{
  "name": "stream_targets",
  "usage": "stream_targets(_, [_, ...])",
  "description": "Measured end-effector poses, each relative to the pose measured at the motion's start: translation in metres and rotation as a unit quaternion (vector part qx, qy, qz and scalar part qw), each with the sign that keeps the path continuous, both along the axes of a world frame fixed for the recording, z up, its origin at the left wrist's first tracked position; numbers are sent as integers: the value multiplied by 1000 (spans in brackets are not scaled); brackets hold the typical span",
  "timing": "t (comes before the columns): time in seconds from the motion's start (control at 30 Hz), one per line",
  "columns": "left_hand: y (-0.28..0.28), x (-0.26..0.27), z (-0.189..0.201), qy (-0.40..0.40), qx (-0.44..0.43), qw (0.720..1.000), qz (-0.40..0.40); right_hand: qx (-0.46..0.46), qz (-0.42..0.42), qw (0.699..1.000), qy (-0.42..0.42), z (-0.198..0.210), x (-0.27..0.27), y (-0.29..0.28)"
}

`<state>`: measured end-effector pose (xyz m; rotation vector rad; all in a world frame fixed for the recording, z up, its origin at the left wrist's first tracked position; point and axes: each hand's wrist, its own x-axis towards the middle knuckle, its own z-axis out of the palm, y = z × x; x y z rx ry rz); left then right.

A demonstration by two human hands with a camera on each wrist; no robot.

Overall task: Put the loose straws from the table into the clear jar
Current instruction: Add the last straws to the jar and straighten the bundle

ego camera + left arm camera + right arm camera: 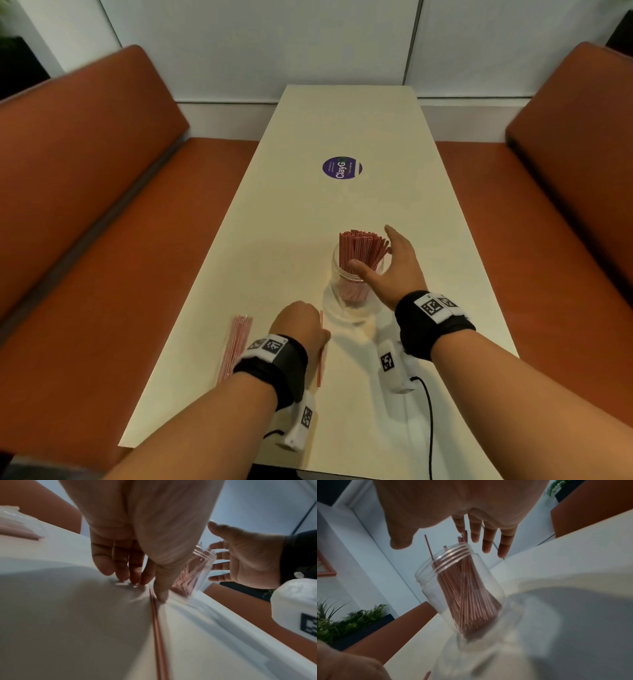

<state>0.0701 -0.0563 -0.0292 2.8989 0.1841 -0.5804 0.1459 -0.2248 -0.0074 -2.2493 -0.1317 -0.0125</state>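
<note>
A clear jar stands on the cream table, packed with upright red-striped straws that lean right. My right hand is open around the jar's top, thumb in front and fingers behind; in the right wrist view it hovers spread above the jar rim without gripping. Left of the jar, my left hand is curled down on the table. Its thumb and fingertips pinch thin loose straws that lie flat, also visible beside the knuckles as loose straws.
A clear plastic packet of more straws lies left of my left hand. A round purple sticker sits mid-table. Orange benches flank both long sides, and a wall closes the far end. A black cable trails from my right wrist.
</note>
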Motion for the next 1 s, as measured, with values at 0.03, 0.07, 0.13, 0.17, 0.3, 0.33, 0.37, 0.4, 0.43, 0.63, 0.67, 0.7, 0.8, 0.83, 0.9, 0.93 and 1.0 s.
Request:
stream_targets(0.03, [-3, -1, -2, 6, 8, 1000, -11, 15, -6, 1000, 20, -4, -4, -3])
stream_targets(0.07, [-6, -1, -4, 9, 14, 1000, -16, 23, -10, 999, 34, -7, -8, -6])
stream_targets(0.13, [-11, -2, -6, 11, 16, 1000, -11, 32, -16, 998, 52, -10, -13, -10])
stream_targets(0.17, [-13, -2, -6, 15, 11, 1000, -2, 37, -19, 997, 59, -10, -14, -11])
stream_targets(0.3, [-18, 0, -4, 40, 2, 999, 4, 48, -17, 996, 68, -6, -15, -13])
stream_targets(0.33, [-19, 1, -3, 42, 10, 999, -7, 50, -14, 996, 69, -6, -15, -13])
stream_targets(0.37, [-19, 1, -3, 43, 21, 999, -21, 51, -12, 996, 71, -6, -15, -13])
stream_targets(0.4, [-20, 2, -4, 41, 33, 998, -37, 50, -9, 996, 75, -6, -15, -14])
stream_targets(0.43, [-21, 2, -5, 38, 43, 997, -56, 53, -4, 995, 79, -7, -15, -14])
stream_targets(0.63, [-15, -1, 0, 1, -18, 993, -120, 71, 51, 993, 80, -8, -9, -13])
stream_targets(0.67, [-9, 0, 5, -15, -51, 994, -94, 67, 56, 993, 76, -7, -8, -12])
stream_targets(0.7, [-3, 3, 13, -43, -88, 993, -63, 65, 59, 994, 70, -5, -6, -10])
stream_targets(0.8, [14, 20, 43, -195, -201, 960, 3, 77, 65, 993, 64, 2, -3, -7])
stream_targets(0.83, [16, 27, 55, -246, -247, 937, 31, 79, 65, 993, 65, 4, -2, -6])
stream_targets(0.9, [15, 43, 77, -318, -340, 881, 87, 75, 61, 993, 68, 7, -1, -3])
stream_targets(0.93, [11, 51, 86, -341, -371, 857, 106, 71, 58, 993, 69, 8, 0, -2])
stream_targets(1.0, [2, 65, 97, -364, -399, 833, 123, 64, 51, 994, 74, 8, 1, -1])
